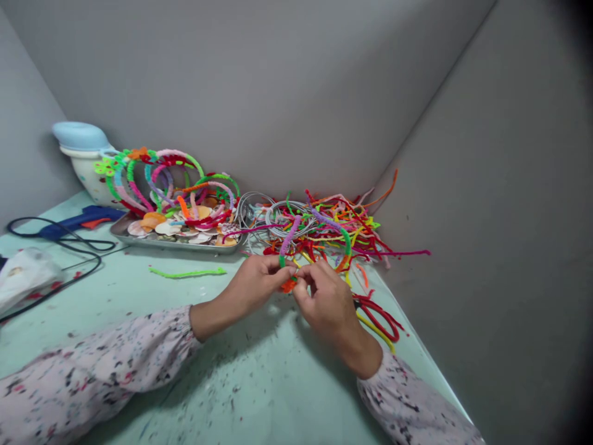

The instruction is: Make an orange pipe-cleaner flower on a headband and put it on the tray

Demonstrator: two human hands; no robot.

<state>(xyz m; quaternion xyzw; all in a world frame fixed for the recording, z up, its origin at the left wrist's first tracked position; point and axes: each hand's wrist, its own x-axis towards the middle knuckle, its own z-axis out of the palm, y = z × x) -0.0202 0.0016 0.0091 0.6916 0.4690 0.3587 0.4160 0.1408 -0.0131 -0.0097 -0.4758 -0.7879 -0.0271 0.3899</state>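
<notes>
Between my hands, over the middle of the table, is a hoop [346,238] wrapped in fuzzy purple, green and orange stem. My left hand [259,281] pinches its left end, where the purple part [290,236] turns green. Close beside it, almost touching, my right hand [324,296] has its thumb and index finger pressed together at the hoop's lower part. An orange fuzzy piece [288,285] hangs just below the fingertips. What exactly the right fingertips grip is too small to make out.
Behind my hands lies a heap of colourful fuzzy stems [365,216] with silver wire hoops [259,210]. Left of it, a metal tray [185,246] holds shells and wrapped hoops. A green stem [188,273], blue glue gun [83,221], cable, white container [92,173] and red-handled scissors [382,318] lie around.
</notes>
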